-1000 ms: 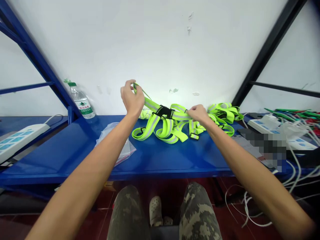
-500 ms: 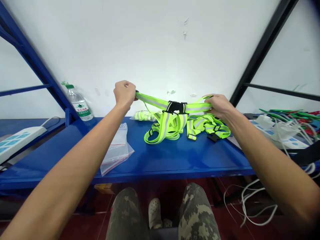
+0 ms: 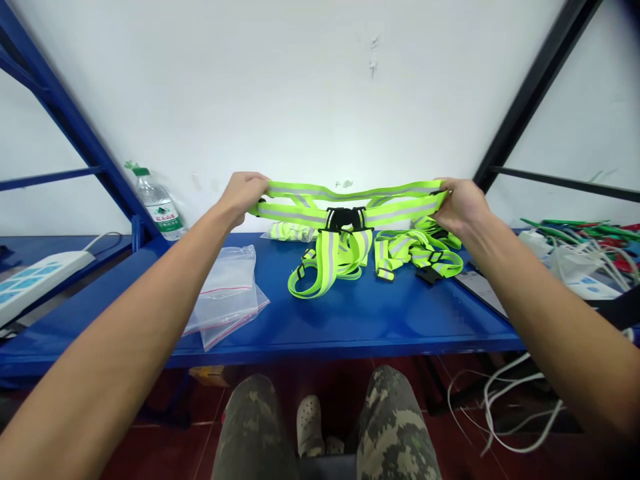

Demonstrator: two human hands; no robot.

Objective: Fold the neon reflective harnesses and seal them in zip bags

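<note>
Stretched between my two hands is a neon yellow reflective strap harness with silver stripes. My left hand is closed on its left end, and my right hand grips the right end. Two strap bands run nearly level above the table, joined at the front by a black buckle. Below the buckle, looped straps hang down to the table top. To their right lies another bundle of reflective straps with black clips. A bagged bundle of yellow straps sits behind, near the wall.
Clear zip bags lie at the left on the blue table. A water bottle stands by the wall, and a power strip is further left. Cables and chargers crowd the right side.
My right hand has moved right and slightly up, and my left hand a little lower. The harness is now spread wider, with two bands visible between my hands.
</note>
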